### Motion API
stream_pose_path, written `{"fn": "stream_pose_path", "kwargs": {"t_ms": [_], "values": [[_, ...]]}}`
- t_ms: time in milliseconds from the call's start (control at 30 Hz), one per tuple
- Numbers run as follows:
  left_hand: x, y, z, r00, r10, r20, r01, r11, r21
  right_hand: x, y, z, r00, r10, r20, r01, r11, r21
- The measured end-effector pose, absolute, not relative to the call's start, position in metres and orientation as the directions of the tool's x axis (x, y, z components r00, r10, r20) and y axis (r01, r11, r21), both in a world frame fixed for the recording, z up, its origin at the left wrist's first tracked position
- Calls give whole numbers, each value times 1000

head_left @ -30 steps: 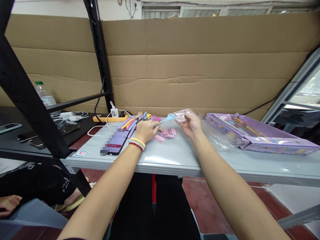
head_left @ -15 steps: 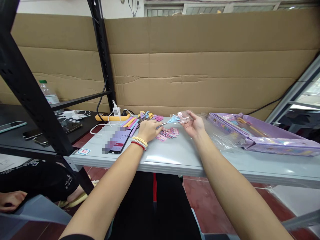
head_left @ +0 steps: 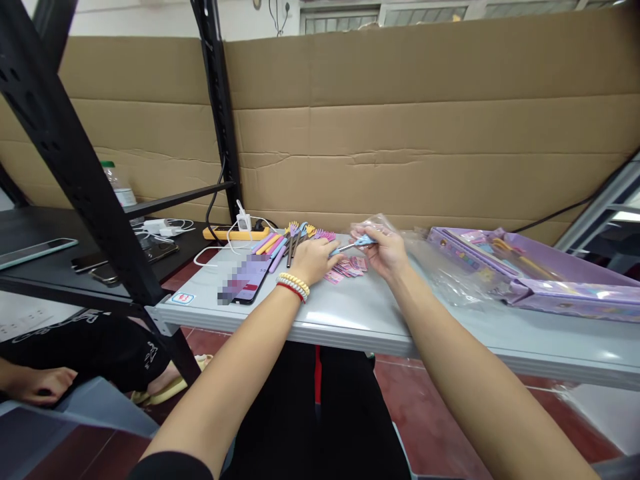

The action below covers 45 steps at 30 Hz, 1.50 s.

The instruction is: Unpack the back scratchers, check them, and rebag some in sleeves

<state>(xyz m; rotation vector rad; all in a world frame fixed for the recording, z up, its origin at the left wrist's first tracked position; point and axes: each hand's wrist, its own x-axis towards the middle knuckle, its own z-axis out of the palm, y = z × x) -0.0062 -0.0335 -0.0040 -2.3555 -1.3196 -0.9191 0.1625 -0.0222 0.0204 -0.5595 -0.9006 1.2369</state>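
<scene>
Left hand (head_left: 311, 261) is pinching a blue claw-headed back scratcher (head_left: 345, 249) near its handle end, above the grey tabletop (head_left: 365, 303); right hand (head_left: 390, 255) is pinching its head and a clear plastic sleeve (head_left: 379, 222). Pink printed cards (head_left: 351, 267) are lying between the hands. Sleeving appears to be proceeding; insertion depth is not showing clearly. Next move is probably requiring a steady shaft and an open sleeve mouth.
</scene>
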Motion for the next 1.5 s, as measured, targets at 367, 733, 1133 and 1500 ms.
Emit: {"fn": "stream_pose_path", "kwargs": {"t_ms": [367,733,1133,1500], "values": [[-6,-37,0,272,793,545,906,-403,133,188,-12,23,157,952,262,-590,303,-748],[-7,-37,-2,218,750,624,903,-398,163,190,-18,27,121,968,222,-588,250,-770],[4,-44,-2,197,731,653,764,-532,365,154,-27,9,-238,940,245,-355,150,-923],[0,-29,-6,307,572,761,435,-796,422,178,-21,17,-159,962,223,-373,150,-916]]}}
